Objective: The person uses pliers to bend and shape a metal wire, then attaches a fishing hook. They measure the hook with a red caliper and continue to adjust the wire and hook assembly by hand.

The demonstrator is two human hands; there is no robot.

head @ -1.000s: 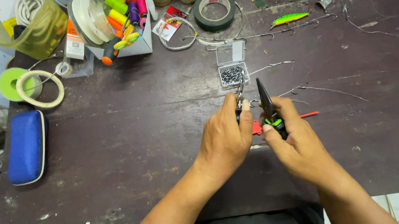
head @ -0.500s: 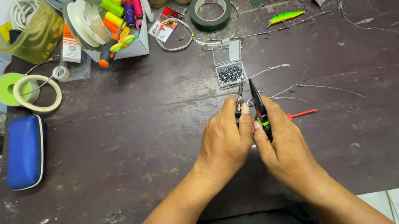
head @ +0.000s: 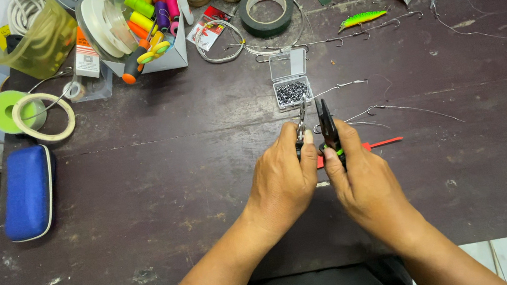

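A: We see both hands meeting at the middle of the dark desk point(head: 143, 196). The left hand point(head: 281, 181) has its fingers clenched around a small silvery tool point(head: 300, 123), whose tip pokes up past the thumb.

B: And the right hand point(head: 363, 180) grips a pair of black pliers point(head: 327, 127) with green on the handles; its fingers are wrapped tight about them, the nose pointing away from us.

A: The two tool tips stand just beside each other, close below the small clear box of hooks point(head: 292, 91), whose lid lies open behind it.

B: Whether a hook or ring sits between the tips we cannot tell; it is too small at this range.

A: A red strip point(head: 384, 142) lies on the desk, sticking out to the right from behind the right hand. Thin wire leaders point(head: 405, 108) trail off just beyond the pliers.

B: Farther back we note a roll of black tape point(head: 267, 10), a green and yellow lure point(head: 364, 17) and a grey box of coloured thread spools point(head: 149, 19).

A: At the left edge lies a blue zip case point(head: 26, 192), with a pale tape ring point(head: 45, 118) above it.
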